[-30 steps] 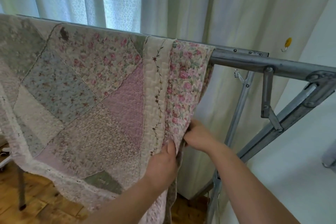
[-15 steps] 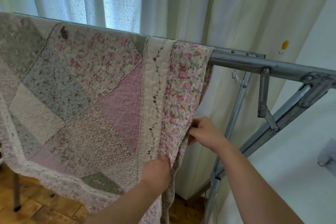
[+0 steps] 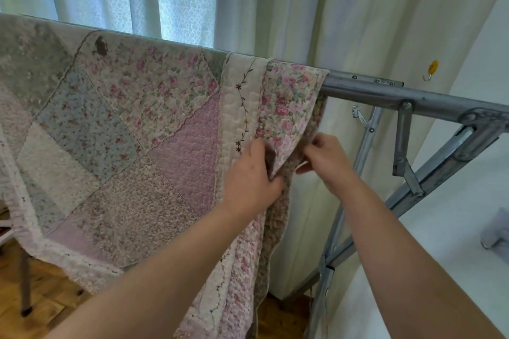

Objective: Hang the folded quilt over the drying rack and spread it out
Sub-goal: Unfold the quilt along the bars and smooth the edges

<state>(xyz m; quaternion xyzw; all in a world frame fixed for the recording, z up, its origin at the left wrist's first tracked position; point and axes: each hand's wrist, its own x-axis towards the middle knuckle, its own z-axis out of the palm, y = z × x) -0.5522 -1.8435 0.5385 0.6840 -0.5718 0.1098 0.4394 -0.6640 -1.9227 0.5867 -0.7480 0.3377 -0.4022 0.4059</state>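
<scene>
A patchwork floral quilt (image 3: 132,140) hangs over the top bar of a grey metal drying rack (image 3: 385,93), covering the bar from the left edge to about the middle. My left hand (image 3: 249,179) grips the quilt's right border, fingers curled round the front layer's edge. My right hand (image 3: 327,159) pinches the back layer of the same edge, just to the right. Both hands are a little below the bar. The quilt's lower part drapes down past my left forearm.
Pale curtains (image 3: 275,3) hang behind the rack. The rack's diagonal brace (image 3: 429,173) and upright leg (image 3: 338,217) stand at right beside a white wall (image 3: 454,242). A yellow hook (image 3: 433,69) is on the wall. Wooden floor (image 3: 49,297) and a dark leg lie lower left.
Both hands have moved up along the quilt's right edge and come closer together. The left hand now curls round the front layer while the right pulls the back layer apart.
</scene>
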